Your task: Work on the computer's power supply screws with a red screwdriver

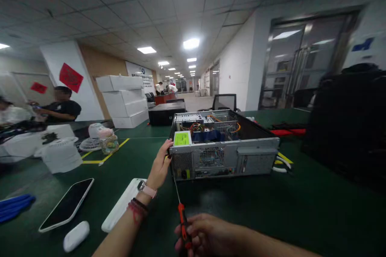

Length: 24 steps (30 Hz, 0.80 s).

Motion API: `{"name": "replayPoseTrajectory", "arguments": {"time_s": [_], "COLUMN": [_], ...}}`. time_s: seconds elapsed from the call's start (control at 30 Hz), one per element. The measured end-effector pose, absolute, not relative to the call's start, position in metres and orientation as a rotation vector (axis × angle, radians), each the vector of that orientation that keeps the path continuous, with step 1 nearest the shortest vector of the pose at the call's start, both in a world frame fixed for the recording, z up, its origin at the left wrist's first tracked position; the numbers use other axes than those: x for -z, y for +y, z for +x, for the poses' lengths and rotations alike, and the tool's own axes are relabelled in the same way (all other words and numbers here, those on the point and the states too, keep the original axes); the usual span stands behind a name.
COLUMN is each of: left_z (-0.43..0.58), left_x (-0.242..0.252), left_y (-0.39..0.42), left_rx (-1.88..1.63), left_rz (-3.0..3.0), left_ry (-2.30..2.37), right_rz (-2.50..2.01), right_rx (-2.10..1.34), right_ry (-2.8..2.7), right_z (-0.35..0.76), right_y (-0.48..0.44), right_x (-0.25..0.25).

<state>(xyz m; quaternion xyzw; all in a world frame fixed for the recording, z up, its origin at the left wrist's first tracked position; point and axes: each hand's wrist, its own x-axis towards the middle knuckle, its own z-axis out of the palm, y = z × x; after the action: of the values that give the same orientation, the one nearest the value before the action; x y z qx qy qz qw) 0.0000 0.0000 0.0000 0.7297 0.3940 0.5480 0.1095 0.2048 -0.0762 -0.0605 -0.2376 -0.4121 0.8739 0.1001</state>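
Left hand point(157, 168): touching the computer case point(224, 154); whether fingers are clamping, cannot tell. Screwdriver point(182, 223): pointing at its lower left corner, seemingly being lined up; next move likely calling for steady seating. Right hand point(206, 233): fingers clamping the screwdriver. Computer case: lying open on green table point(241, 209).

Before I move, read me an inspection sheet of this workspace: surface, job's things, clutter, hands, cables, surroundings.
Surface: green table, marked with yellow tape.
Job's things: computer, top open; screwdriver, its tip toward the computer's near lower left corner, contact unclear.
Clutter: phone, white bar, white pod, blue bundle and jar, all left of the computer.
Hands: left hand against the computer's near left corner; right hand gripping the screwdriver's handle.
Cables: coloured wires inside the computer.
Surroundings: stacked white boxes behind, chair beyond, person at far left.
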Motion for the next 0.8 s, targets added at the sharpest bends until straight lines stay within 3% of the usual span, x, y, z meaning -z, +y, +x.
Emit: {"name": "replayPoseTrajectory", "arguments": {"time_s": [0.8], "left_z": [-0.0014], "left_x": [0.0006], "left_y": [-0.0011], "left_rx": [-1.611], "left_rz": [2.163], "left_ry": [1.17], "right_rz": [-1.003], "right_rx": [-2.279], "right_ry": [-1.312], "right_z": [0.1973], "right_y": [-0.0818], "right_x": [0.0647]}}
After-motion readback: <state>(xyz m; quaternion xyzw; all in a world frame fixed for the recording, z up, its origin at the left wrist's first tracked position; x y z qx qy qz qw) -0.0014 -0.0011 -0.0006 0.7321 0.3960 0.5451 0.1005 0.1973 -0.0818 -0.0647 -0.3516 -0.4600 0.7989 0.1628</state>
